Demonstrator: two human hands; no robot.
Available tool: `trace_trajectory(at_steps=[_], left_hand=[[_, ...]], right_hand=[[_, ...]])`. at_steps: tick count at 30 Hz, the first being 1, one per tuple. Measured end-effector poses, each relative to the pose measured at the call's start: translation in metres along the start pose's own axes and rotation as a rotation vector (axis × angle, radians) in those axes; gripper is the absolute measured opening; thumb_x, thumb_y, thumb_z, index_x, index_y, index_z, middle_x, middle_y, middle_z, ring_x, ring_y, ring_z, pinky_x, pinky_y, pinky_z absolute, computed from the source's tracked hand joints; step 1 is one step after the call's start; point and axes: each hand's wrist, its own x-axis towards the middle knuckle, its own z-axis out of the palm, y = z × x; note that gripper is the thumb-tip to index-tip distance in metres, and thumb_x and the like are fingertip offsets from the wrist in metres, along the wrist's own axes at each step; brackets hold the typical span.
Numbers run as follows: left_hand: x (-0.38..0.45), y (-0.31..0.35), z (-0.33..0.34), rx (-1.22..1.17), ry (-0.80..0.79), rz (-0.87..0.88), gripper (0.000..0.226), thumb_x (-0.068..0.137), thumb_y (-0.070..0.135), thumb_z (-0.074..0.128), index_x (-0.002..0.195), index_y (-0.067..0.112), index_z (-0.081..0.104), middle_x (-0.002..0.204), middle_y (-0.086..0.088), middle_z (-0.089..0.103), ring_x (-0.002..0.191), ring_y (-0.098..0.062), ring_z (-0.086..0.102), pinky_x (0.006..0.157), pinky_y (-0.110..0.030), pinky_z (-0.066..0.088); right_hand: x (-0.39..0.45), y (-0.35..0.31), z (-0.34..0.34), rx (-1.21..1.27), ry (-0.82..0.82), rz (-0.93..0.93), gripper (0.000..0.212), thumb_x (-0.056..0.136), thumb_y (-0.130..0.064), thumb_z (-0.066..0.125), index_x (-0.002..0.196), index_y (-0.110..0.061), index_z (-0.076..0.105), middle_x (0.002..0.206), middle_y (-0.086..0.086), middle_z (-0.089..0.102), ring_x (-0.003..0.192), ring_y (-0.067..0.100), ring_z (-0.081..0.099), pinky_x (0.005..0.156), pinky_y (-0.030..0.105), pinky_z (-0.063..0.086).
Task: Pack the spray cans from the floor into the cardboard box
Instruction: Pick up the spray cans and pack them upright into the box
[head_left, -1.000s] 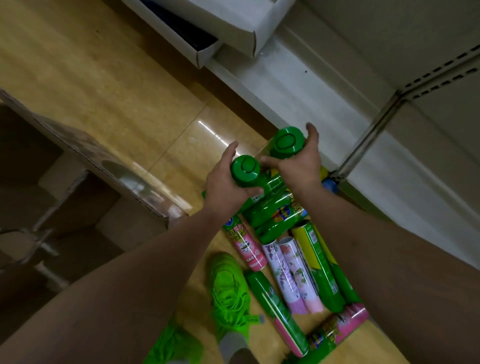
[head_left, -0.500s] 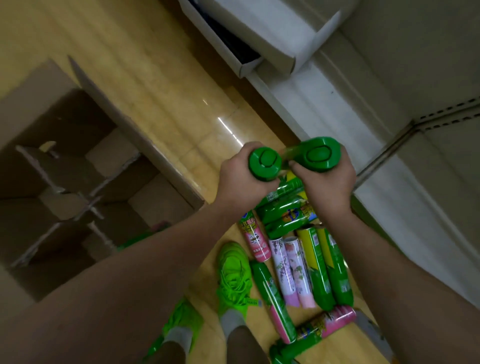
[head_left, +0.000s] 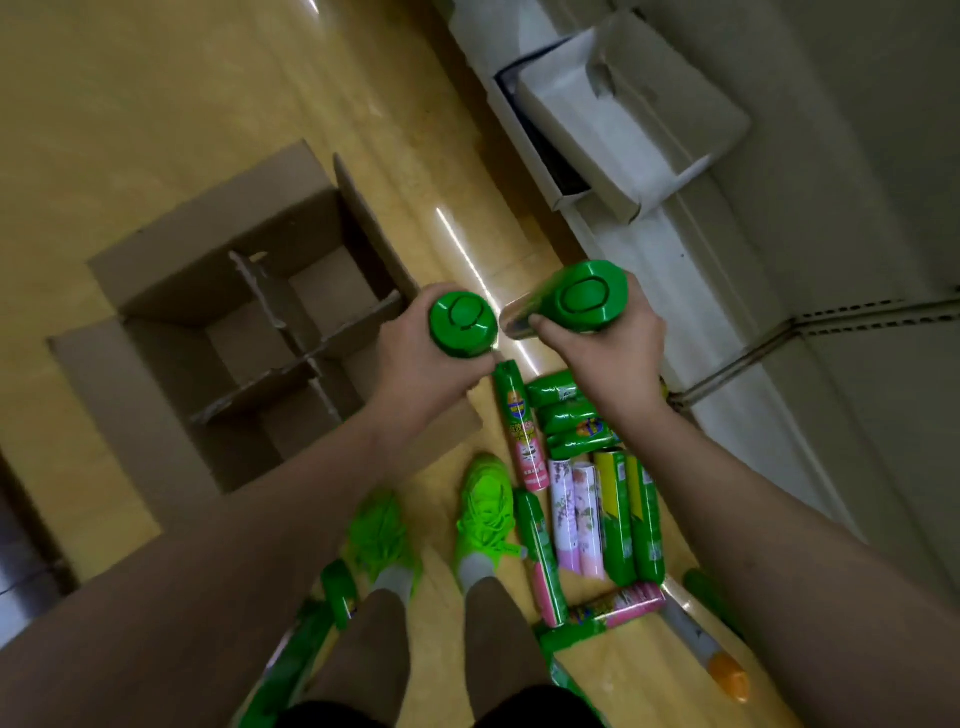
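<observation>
Gripping one green can (head_left: 461, 325) in my left hand (head_left: 423, 364), another can (head_left: 584, 297) in my right hand (head_left: 602, 353), I should lower each upright into separate cells of the cardboard box (head_left: 171, 291).

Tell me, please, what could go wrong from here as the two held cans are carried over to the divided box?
1. The cardboard box has thin, bent dividers; a can lowered off-centre may catch an edge and crush it.
2. Loose cans on the floor lie right beside the green shoes; a step toward the box could kick or roll on one.
3. The left hand and right hand each hold a can near its cap, and; a grip might slip.
</observation>
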Motion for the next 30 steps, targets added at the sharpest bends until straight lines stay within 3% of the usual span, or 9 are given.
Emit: trace_trajectory(at_steps=[5,10,11,14,18,22,27,30], left_hand=[[-0.016,-0.021,-0.058,-0.091,0.122,-0.054,0.065,0.055,0.023,0.095,0.112,0.029,0.065,0.103,0.013,0.07,0.099,-0.002,0.065,0.093,-0.034,0.055],[-0.017,-0.043,-0.091,-0.034,0.128,-0.064,0.066,0.058,0.023,0.094,0.115,0.029,0.062,0.107,0.014,0.067,0.104,0.001,0.062,0.094,-0.031,0.054],[-0.016,-0.049,-0.094,-0.04,0.128,-0.079,0.066,0.058,0.021,0.094,0.114,0.03,0.062,0.106,0.016,0.066,0.102,0.004,0.061,0.094,-0.03,0.054],[-0.012,-0.066,-0.091,-0.046,0.098,-0.13,0.067,0.055,0.024,0.095,0.112,0.033,0.062,0.104,0.016,0.066,0.1,0.003,0.061,0.092,-0.03,0.053],[-0.006,-0.099,-0.071,-0.017,0.053,-0.16,0.067,0.051,0.03,0.096,0.108,0.036,0.062,0.099,0.018,0.068,0.097,0.005,0.062,0.085,-0.019,0.05],[0.002,-0.137,-0.046,0.041,-0.047,-0.179,0.066,0.053,0.02,0.097,0.105,0.036,0.06,0.096,0.021,0.063,0.091,0.009,0.058,0.075,-0.001,0.04],[0.019,-0.181,-0.02,0.255,-0.173,-0.064,0.071,0.049,0.023,0.097,0.113,0.015,0.067,0.111,0.003,0.054,0.101,-0.012,0.055,0.086,-0.012,0.034],[0.027,-0.201,-0.013,0.389,-0.294,-0.034,0.081,0.047,0.031,0.097,0.121,0.019,0.065,0.117,0.0,0.058,0.106,-0.018,0.058,0.093,-0.024,0.042]], right_hand=[[-0.024,-0.03,0.028,-0.053,-0.08,-0.099,0.061,0.065,-0.046,0.088,0.114,-0.018,0.063,0.097,-0.01,0.071,0.091,0.005,0.066,0.079,0.028,0.055],[-0.04,-0.044,0.05,-0.018,-0.076,-0.135,0.061,0.065,-0.05,0.084,0.112,-0.015,0.065,0.098,-0.008,0.071,0.092,0.007,0.067,0.082,0.029,0.056],[-0.041,-0.045,0.055,-0.015,-0.098,-0.138,0.062,0.065,-0.051,0.083,0.112,-0.014,0.065,0.097,-0.008,0.071,0.092,0.008,0.067,0.081,0.027,0.055],[-0.04,-0.039,0.073,-0.068,-0.197,-0.114,0.061,0.066,-0.043,0.087,0.114,-0.014,0.065,0.095,-0.01,0.068,0.091,0.007,0.064,0.073,0.003,0.043],[-0.036,-0.008,0.108,-0.15,-0.307,-0.109,0.061,0.064,-0.035,0.09,0.115,-0.017,0.064,0.099,-0.01,0.064,0.09,0.003,0.056,0.071,-0.006,0.029],[-0.028,0.033,0.144,-0.219,-0.377,-0.098,0.059,0.06,-0.033,0.089,0.113,-0.019,0.066,0.111,0.0,0.066,0.104,0.016,0.061,0.078,0.007,0.034],[-0.023,0.071,0.174,-0.287,-0.55,-0.096,0.074,0.062,-0.025,0.087,0.125,-0.024,0.048,0.106,0.003,0.068,0.095,0.024,0.063,0.077,0.034,0.052],[-0.017,0.095,0.19,-0.353,-0.597,-0.156,0.066,0.061,-0.024,0.089,0.118,-0.02,0.055,0.107,0.005,0.067,0.098,0.026,0.063,0.08,0.035,0.051]])
